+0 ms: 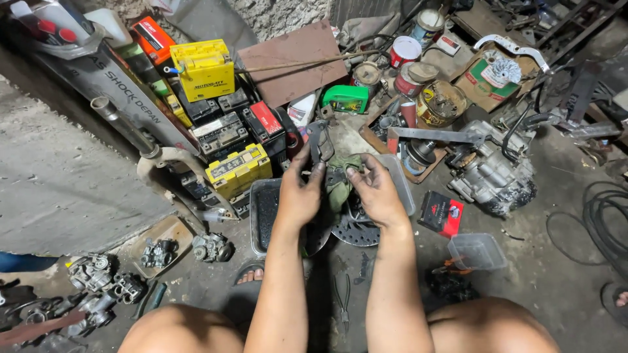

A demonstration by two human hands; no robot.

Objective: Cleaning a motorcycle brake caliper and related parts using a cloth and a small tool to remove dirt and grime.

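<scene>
My left hand grips a dark metal bracket-like part and holds it upright in front of me. My right hand pinches a small dark piece just right of it, over a green rag. Both hands are greasy. Below them lie a perforated brake disc and a grey plastic tray. My bare knees fill the bottom edge.
Yellow and black batteries are stacked at the left. Paint cans and an engine block sit at the right. Carburettors lie lower left. A clear tub, a red box, pliers and coiled cable lie on the floor.
</scene>
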